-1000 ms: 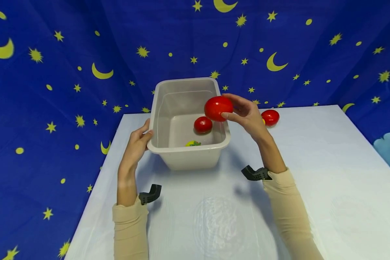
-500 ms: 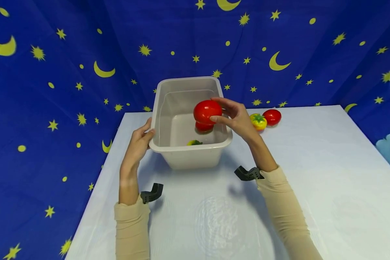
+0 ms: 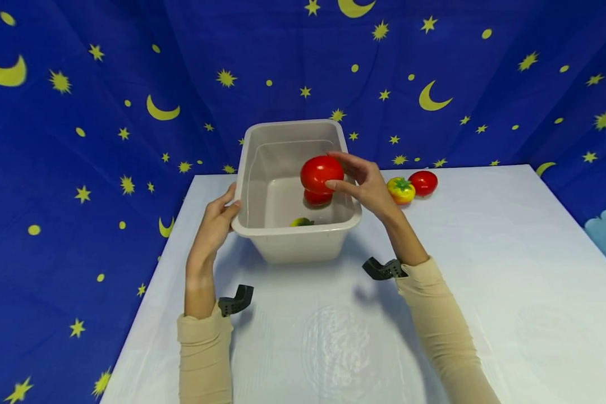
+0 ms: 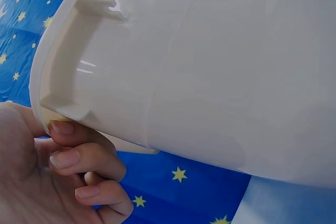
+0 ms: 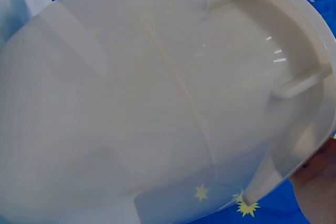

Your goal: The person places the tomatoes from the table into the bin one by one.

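A light grey plastic bin (image 3: 303, 247) stands tilted towards me, its mouth facing up. My left hand (image 3: 213, 224) grips its left rim, thumb on top; the left wrist view shows curled fingers (image 4: 92, 158) under the rim. Over the bin's right side, my right hand (image 3: 366, 185) holds a large glossy red tomato-like fruit (image 3: 321, 174) between thumb and fingers. Below it a second red fruit (image 3: 317, 197) lies in the bin, partly covered. A yellow and green piece (image 3: 302, 222) shows behind the near wall. In the right wrist view the bin's wall hides most of the right hand (image 5: 317, 182).
On the white table (image 3: 500, 269) to the right of the bin sit a yellow-red tomato with a green top (image 3: 401, 191) and a red one (image 3: 423, 183). A blue curtain with stars and moons (image 3: 262, 56) hangs behind the table.
My right hand has carried the red fruit left, from the bin's right rim to over the inside. The yellow-red tomato on the table has come into sight. The left hand stays on the rim.
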{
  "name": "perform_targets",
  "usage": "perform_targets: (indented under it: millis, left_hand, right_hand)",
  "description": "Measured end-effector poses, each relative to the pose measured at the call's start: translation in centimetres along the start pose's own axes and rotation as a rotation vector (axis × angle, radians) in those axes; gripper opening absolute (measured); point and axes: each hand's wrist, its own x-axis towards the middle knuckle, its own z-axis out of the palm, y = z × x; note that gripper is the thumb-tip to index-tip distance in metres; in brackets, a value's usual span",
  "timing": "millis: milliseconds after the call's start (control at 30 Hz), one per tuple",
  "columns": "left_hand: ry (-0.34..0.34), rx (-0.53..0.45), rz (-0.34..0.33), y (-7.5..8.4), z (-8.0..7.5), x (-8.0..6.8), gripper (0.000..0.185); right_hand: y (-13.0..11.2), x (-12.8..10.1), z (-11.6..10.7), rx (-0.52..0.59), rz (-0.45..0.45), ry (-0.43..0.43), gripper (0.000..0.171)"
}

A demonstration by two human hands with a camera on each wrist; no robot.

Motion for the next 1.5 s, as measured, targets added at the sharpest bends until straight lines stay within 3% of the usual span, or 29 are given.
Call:
perform_targets:
  millis: [233,600,867,1000,1233,1500]
  left_hand:
    - [0.004,0.008,0.007,0.4,-0.1,0.9,0.051]
    - [-0.021,0.021,-0.011,1.0,-0.5,1.8,0.052]
    - [-0.042,0.007,-0.027,0.7,-0.5,1.2,0.052]
    - [-0.033,0.003,-0.042,0.2,-0.5,0.3,0.053]
    - [-0.026,-0.020,-0.042,-0.8,-0.3,-1.1,0.054]
    - [0.013,-0.009,-0.018,-0.6,-0.2,-0.8,0.052]
  right_hand:
    - [0.5,0.3,-1.5,0.006,-0.098,0.044,0.057]
    - [4.2,-2.3,-7.5,0.051,-0.034,0.297,0.050]
    - [6.5,-4.5,-10.6,0.045,0.018,0.421,0.049]
    - [7.3,-5.8,-11.1,-0.028,0.072,0.433,0.052]
    - [9.2,-7.4,-11.8,-0.260,0.185,0.409,0.056]
    - [10.5,-5.9,-12.9,-0.460,0.206,0.310,0.064]
